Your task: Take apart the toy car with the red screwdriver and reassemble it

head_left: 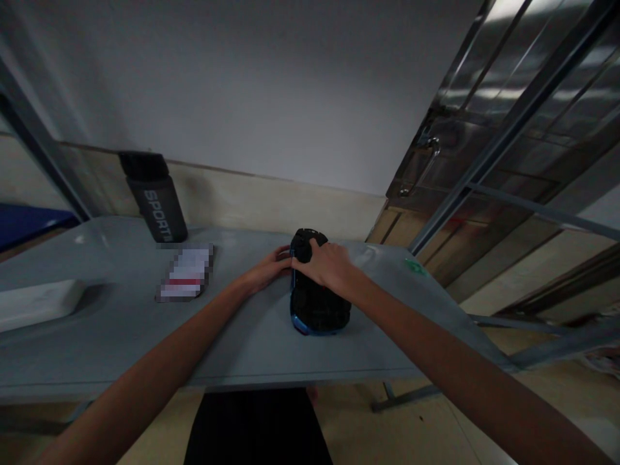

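Observation:
What looks like a toy car [320, 303] lies underside up on the grey table, black beneath with a blue body edge and a red patch at its near end. My left hand [266, 270] grips its left side near the far end, fingertips against the blue edge. Over the far half is my right hand [332, 263], its thumb and fingers closed around a round black wheel [303, 249] at the far left corner. Part of the car's right side is hidden beneath my right hand and wrist.
The grey table [252, 361] meets the wall at its far edge. Left of the car are a phone-shaped blurred item [186, 272], a dark SPORT bottle [155, 200] and a white object [41, 303]. A green scrap [415, 266] lies right, near a metal frame [450, 200].

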The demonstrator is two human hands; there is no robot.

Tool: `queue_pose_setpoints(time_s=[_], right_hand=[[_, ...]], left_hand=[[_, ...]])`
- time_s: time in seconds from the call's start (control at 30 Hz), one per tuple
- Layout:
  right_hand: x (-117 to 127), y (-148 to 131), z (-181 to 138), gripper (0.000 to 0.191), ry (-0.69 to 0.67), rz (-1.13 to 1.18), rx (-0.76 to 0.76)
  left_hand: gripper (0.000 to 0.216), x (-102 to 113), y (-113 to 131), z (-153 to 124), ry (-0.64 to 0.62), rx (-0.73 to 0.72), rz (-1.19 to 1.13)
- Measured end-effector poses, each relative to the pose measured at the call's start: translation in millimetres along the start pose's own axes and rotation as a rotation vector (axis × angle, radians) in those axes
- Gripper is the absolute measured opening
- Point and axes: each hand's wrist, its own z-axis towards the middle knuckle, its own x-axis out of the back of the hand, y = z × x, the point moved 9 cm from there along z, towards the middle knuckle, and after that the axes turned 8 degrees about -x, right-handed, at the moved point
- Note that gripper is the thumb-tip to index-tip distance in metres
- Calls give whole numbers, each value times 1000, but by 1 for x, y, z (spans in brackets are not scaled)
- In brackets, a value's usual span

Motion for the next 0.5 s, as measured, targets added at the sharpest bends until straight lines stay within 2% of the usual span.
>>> queue_pose_setpoints(time_s=[0.17, 0.3, 0.37, 0.43, 0.5], right_hand=[[-5, -5, 1, 74, 35, -37, 47], [-9, -4, -4, 80, -42, -59, 62], [-7, 4, -1, 77, -47, -41, 68], [-4, 21, 8, 67, -19, 3, 87], [-7, 39, 21, 55, -12, 79, 164]], left_hand=[[43, 0, -1, 1, -25, 22, -32], [36, 2, -1, 2, -31, 56, -38], [42, 2, -1, 1, -33, 64, -33], [48, 2, -1, 0, -37, 64, -29], [51, 2, 0, -1, -40, 53, -29]])
